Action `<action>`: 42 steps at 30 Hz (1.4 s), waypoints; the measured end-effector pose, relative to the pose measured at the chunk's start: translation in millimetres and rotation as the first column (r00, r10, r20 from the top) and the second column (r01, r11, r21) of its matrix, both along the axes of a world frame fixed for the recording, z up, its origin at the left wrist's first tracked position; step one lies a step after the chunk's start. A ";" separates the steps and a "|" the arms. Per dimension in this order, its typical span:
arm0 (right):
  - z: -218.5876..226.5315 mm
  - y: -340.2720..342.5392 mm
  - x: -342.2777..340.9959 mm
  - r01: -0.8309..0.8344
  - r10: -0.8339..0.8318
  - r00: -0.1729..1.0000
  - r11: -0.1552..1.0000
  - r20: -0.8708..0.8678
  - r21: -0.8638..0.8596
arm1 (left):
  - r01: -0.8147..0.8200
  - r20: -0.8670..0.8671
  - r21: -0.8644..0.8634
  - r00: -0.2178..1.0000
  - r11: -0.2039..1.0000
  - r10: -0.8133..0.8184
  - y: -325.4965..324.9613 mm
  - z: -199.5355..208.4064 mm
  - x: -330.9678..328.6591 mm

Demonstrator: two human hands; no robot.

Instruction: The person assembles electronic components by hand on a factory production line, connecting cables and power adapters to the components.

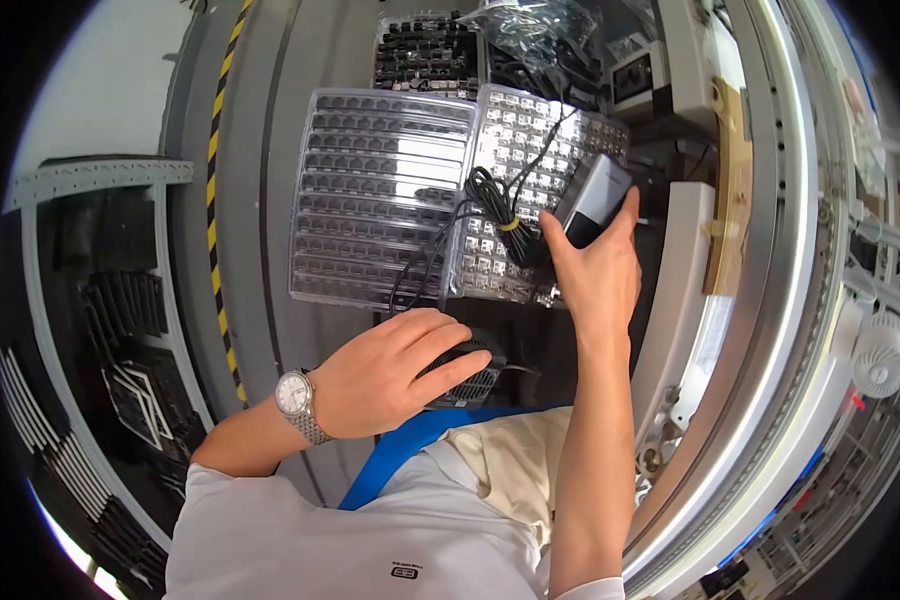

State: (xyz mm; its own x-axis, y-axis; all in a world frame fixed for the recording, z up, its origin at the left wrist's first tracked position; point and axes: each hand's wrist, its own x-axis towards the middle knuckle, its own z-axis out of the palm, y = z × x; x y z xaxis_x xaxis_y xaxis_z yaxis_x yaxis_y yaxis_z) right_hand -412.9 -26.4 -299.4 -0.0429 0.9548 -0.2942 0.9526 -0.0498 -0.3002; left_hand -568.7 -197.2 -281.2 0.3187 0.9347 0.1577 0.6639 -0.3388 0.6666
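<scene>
My right hand (597, 265) grips a silver-and-black box-shaped device (602, 190), thumb on its left side and fingers on its right. A coiled black cable (500, 205), bound with a yellow tie, lies just left of the device. Beneath the cable is a clear tray of small metal parts (490, 140); beside it sits a clear tray of small black parts (355, 200). My left hand (395, 370) has its fingers stretched apart over a black device with a grille (470, 385), partly hidden by them. Whether the fingertips touch it I cannot tell.
At the back stand a tray of dark parts (425, 50) and a crumpled clear plastic bag (540, 35). A metal rail (770, 250) runs along the right. Black-and-yellow tape (213, 200) marks the left; a rack (100, 170) stands beyond it.
</scene>
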 end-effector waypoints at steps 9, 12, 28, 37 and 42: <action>-16.3 -34.3 40.7 0.079 -0.358 0.224 0.934 -0.907 -0.349 | 0.073 0.047 0.042 0.996 0.996 -0.075 -1.0 -1.0 -7.7; -1.1 -52.2 37.4 -0.098 -0.639 -0.198 0.767 -0.743 -0.634 | 0.107 0.021 0.026 0.994 0.994 -0.108 -1.6 4.6 -14.9; -15.9 -67.8 64.1 -0.517 -0.654 -0.502 0.751 -0.566 -0.410 | 0.176 -0.109 -0.071 0.977 0.982 -0.183 7.5 7.1 -9.3; -28.0 -97.8 98.2 -0.042 -0.422 0.040 0.905 -0.906 -0.424 | 0.191 -0.157 -0.096 0.966 0.977 -0.205 13.9 26.1 -15.3; -7.1 -76.3 73.2 0.140 -0.296 0.437 0.955 -0.849 -0.261 | 0.156 -0.206 -0.129 0.962 0.979 -0.180 22.9 63.4 -29.1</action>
State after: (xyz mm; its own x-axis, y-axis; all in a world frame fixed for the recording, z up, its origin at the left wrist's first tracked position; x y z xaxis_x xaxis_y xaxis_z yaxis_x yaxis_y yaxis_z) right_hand -339.6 -102.6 -306.6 -0.1467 0.9261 -0.3477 0.1428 -0.3280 -0.9338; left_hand -597.8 -174.3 -217.8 0.4878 0.8724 -0.0330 0.7355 -0.3903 0.5538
